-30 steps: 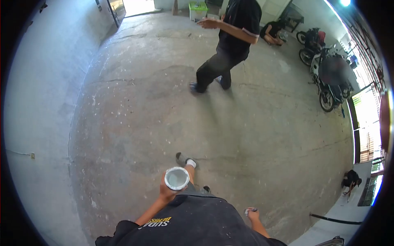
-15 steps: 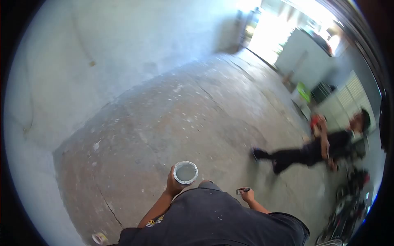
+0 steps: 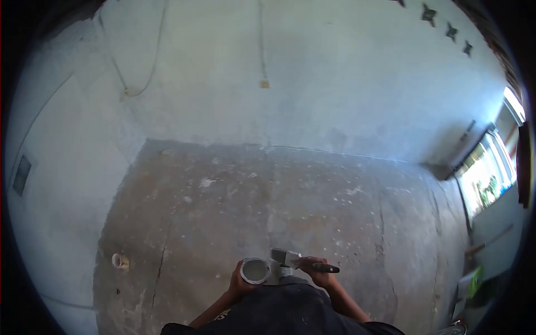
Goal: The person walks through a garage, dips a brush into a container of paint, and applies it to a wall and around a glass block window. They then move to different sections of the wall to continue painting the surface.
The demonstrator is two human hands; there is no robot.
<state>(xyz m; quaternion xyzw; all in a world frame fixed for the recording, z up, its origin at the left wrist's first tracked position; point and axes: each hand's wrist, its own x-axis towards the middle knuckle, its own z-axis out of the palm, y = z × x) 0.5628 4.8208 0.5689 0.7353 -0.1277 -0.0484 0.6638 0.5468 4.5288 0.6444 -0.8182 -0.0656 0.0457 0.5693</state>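
My left hand (image 3: 238, 283) is wrapped round the side of a small round paint pot (image 3: 255, 271), held in front of my body. Its rim is whitish and smeared, and pale grey paint shows inside. My right hand (image 3: 314, 269) grips a paintbrush (image 3: 325, 268) with a dark handle and a light metal band. The brush's dark bristles (image 3: 278, 255) point left, just right of the pot and apart from its rim.
A pale wall (image 3: 346, 84) with a small socket box (image 3: 264, 84) runs ahead. The concrete floor (image 3: 312, 206) is stained and cracked. A small tub (image 3: 120, 261) lies at left. A doorway (image 3: 486, 184), a green item (image 3: 475, 282) and a broom-like stick (image 3: 491, 239) are at right.
My view has swung left towards the wall, and the other person and motorbike have left it. My right hand has brought the brush up beside the pot.
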